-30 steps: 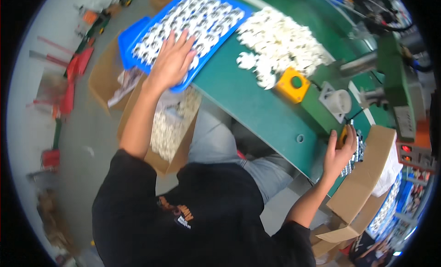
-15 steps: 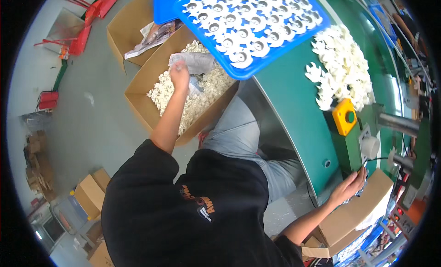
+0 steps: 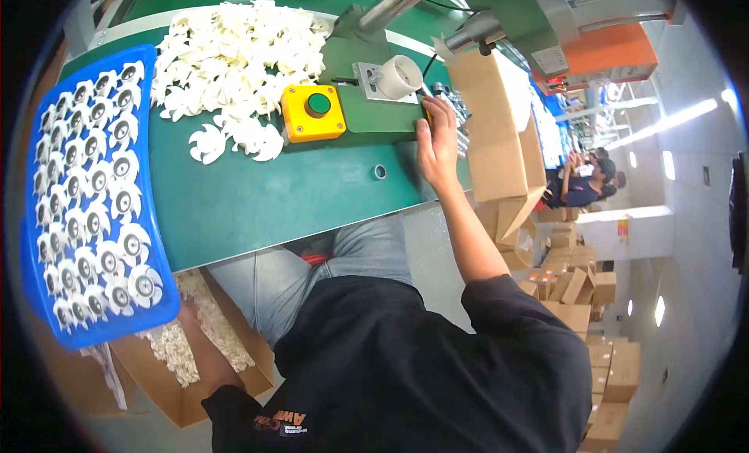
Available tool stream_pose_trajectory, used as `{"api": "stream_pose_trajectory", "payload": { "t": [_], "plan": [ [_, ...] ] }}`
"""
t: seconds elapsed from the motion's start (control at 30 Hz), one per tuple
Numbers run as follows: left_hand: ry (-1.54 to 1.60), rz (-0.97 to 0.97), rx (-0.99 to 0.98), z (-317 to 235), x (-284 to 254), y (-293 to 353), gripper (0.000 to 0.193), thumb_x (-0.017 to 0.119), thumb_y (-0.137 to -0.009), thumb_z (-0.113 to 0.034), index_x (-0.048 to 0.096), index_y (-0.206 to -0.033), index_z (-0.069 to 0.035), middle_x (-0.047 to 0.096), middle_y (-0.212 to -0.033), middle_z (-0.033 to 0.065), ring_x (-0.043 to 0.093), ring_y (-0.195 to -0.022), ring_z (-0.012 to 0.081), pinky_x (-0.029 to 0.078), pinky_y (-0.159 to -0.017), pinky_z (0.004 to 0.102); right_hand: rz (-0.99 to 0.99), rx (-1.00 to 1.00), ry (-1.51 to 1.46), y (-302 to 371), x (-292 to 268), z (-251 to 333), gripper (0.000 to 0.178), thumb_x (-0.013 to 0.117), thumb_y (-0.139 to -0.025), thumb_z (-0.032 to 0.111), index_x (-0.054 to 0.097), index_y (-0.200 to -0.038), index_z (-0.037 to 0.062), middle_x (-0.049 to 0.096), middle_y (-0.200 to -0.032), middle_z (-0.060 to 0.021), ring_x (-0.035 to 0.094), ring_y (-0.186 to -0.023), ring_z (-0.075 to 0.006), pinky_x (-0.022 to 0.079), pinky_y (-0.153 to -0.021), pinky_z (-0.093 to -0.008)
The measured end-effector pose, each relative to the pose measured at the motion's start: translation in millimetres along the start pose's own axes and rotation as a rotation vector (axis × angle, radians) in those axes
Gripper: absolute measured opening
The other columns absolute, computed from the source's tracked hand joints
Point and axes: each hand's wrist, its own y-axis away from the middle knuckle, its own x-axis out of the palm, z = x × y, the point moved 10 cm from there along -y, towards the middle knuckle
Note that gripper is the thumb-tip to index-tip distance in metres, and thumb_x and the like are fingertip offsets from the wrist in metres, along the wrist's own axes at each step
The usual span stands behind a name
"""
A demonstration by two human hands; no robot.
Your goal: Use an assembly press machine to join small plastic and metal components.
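My right hand (image 3: 438, 145) rests against the right end of the green machine base (image 3: 367, 125), fingers stretched and thumb apart. Beside its fingertips lies a cluster of small grey metal parts (image 3: 459, 114); nothing is visibly held. A white round cup-like fixture (image 3: 399, 76) stands on the base, left of this hand. My left hand (image 3: 188, 311) reaches over a carton (image 3: 183, 410) of off-white plastic pieces (image 3: 173, 352). Its fingers are hidden by the blue tray (image 3: 160, 313), which carries rows of white finned parts with grey centres (image 3: 123, 167).
White finned pieces (image 3: 234, 55) are heaped on the green table (image 3: 234, 211). A yellow box with a green button (image 3: 314, 114) is fixed before the machine. One small metal ring (image 3: 379, 171) lies near the table edge. An open carton (image 3: 488, 125) stands to the right.
My view has swung right toward the machine. My left hand, earlier over the carton beside printed paper, is now partly behind the tray. My right hand stays by the machine's end.
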Motion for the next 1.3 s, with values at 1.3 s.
{"api": "stream_pose_trajectory", "payload": {
  "t": [1.3],
  "plan": [
    [0.393,-0.775,0.804,-145.7,-39.4,290.8,0.015,0.072,-0.099,-0.010,0.077,-0.112,-0.003,0.060,-0.078,-0.0061,0.048,-0.068,0.0035,0.040,-0.061,0.0228,-0.071,0.155,-0.113,-7.8,9.1,-72.3,0.049,0.048,-0.111,0.032,0.060,-0.136,-0.0085,0.063,-0.136,-0.0235,0.061,-0.121,-0.0334,0.046,-0.107,-0.0451]
  ]
}}
